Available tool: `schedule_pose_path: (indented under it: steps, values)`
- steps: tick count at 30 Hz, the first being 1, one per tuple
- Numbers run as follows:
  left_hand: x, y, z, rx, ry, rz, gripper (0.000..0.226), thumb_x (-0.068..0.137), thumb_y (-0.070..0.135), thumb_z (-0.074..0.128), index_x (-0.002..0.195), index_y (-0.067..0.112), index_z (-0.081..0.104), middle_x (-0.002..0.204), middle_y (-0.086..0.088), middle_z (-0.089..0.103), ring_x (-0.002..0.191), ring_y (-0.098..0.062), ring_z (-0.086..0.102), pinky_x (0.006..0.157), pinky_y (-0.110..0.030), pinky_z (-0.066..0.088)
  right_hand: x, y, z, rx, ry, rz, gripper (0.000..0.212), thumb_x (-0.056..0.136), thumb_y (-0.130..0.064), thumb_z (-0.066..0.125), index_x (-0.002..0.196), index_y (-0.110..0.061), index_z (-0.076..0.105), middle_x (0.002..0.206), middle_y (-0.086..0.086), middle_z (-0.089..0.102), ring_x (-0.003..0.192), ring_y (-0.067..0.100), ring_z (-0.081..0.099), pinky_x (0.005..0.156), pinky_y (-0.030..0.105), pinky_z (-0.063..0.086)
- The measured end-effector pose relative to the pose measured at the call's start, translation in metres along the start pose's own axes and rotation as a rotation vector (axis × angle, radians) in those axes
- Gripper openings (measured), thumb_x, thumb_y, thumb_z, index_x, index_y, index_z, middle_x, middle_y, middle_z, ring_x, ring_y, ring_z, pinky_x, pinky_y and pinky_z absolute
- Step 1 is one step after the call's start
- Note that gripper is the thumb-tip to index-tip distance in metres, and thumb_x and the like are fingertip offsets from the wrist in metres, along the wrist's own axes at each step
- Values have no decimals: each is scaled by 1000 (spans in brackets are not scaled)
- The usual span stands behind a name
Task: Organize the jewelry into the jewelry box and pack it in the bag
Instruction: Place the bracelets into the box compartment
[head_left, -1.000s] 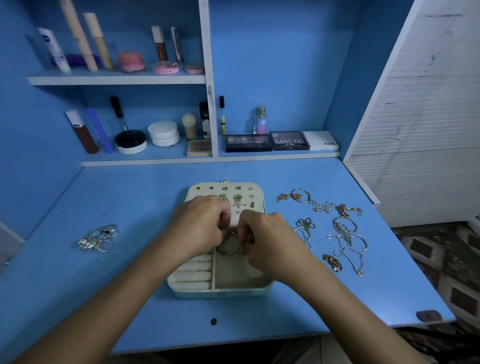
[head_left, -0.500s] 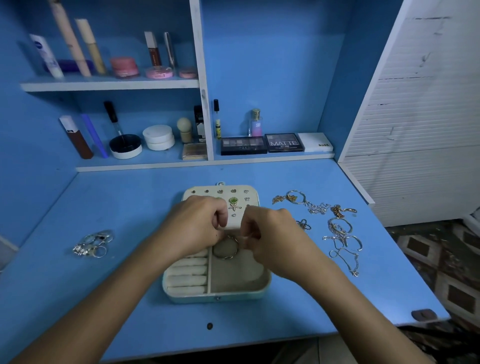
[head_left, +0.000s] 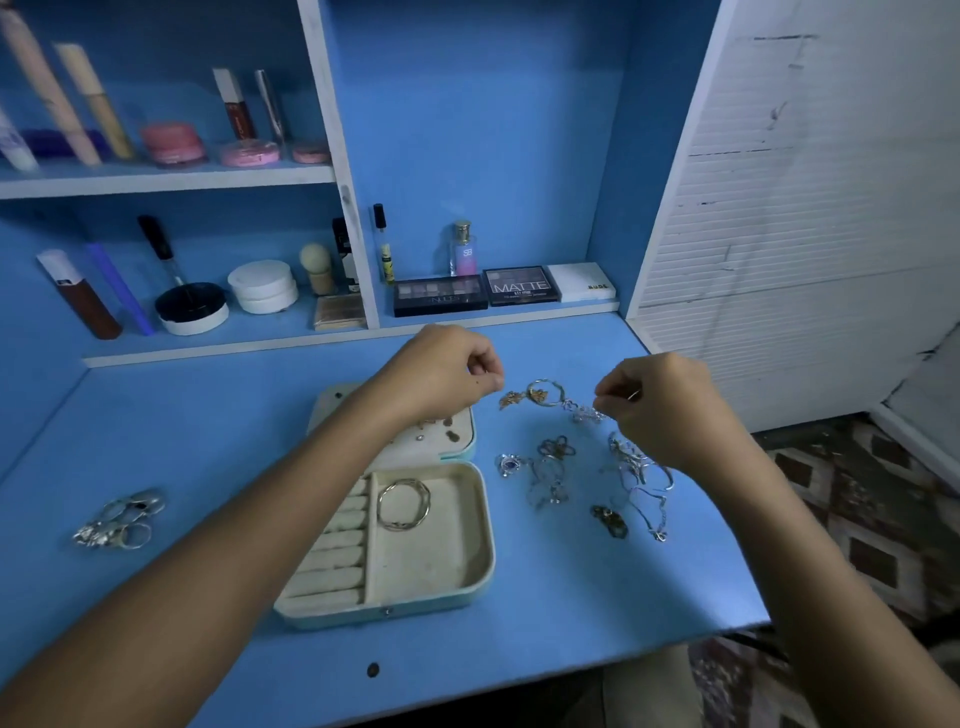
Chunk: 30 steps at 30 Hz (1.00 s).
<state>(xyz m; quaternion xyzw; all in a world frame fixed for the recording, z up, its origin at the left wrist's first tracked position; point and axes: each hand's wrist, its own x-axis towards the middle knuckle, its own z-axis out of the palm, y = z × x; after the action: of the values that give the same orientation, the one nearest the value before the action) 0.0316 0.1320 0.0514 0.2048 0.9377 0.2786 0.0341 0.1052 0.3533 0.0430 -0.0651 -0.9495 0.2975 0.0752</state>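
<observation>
Covering most of the open lid, the left forearm hides the earring panel of the cream, rounded-corner jewelry box (head_left: 441, 587), so only a few studs show there. The box lies open on the blue desk (head_left: 156, 426), and a gold hoop bracelet (head_left: 403, 504) rests in its large right-hand compartment, beside the padded ring rolls.

The left hand (head_left: 447, 374) hangs above the lid's far edge with its fingers curled in toward the thumb; whether anything is pinched there is too small to tell. The right hand (head_left: 660, 400) is curled too, thumb and forefinger pinching the end of a thin silver chain (head_left: 584, 413) that trails left toward a gold ring-shaped piece (head_left: 543, 392).

A tangle of gold and silver jewelry (head_left: 587, 478) lies right of the box, partly under the right wrist. A cluster of silver rings (head_left: 117, 522) sits well apart to the left.

On the lower shelf, one dark eyeshadow palette (head_left: 522, 286) reads "MATTE", its neighbour (head_left: 440, 296) "NUDES", and a white case (head_left: 582, 283) "NUDE". A small perfume bottle (head_left: 462, 254) is marked "SB". The upper shelf's tubes are blurred and cut off at the left.
</observation>
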Motion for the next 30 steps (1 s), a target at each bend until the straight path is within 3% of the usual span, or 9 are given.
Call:
schedule_pose_path:
  steps: [2,5,9,13,21,26,30]
  values:
    - [15,6,11,14,-19,21,6,90,27,70,88,23,74,83,10,67,65,-1,57,57,-15,43,3,13,-5,-41,-3,26,5,91,-15,70,91,-13,74,79,-3,67,67,3,58,55,10,39]
    - [37,13,28,46,-35,38,8,89,25,71,91,20,77,79,11,66,71,-2,58,67,-17,48,6,29,-7,-97,-11,81,9,90,-16,71,89,-10,76,83,5,71,69,14,58,57,22,43]
    - [60,16,49,86,-60,-4,7,87,25,71,89,21,76,80,8,71,81,-14,69,82,-32,56,8,42,-3,-140,-45,128,11,89,-19,72,89,-11,78,84,7,73,76,18,61,60,25,45]
    - [73,19,58,126,-53,-57,8,83,29,73,87,23,77,85,6,74,85,-15,69,81,-33,57,8,45,1,-157,-77,150,11,89,-20,73,90,-10,77,83,8,72,78,21,63,67,27,51]
    - [80,22,57,229,-65,-54,3,83,26,74,80,25,74,92,6,73,90,-16,65,67,-27,46,9,48,6,-194,-81,174,13,91,-16,69,81,-9,73,78,8,68,70,22,60,51,23,40]
    - [78,21,59,274,-70,12,10,88,21,64,86,21,74,95,4,71,91,-21,65,70,-29,49,8,46,8,-292,-130,143,16,95,-16,58,93,-2,67,91,13,68,86,29,63,71,37,54]
    - [76,17,51,190,-69,20,14,90,15,59,83,20,71,79,12,64,79,-16,64,76,-33,56,3,44,5,-230,-94,141,14,98,-12,54,99,-2,63,96,13,65,86,29,58,72,39,51]
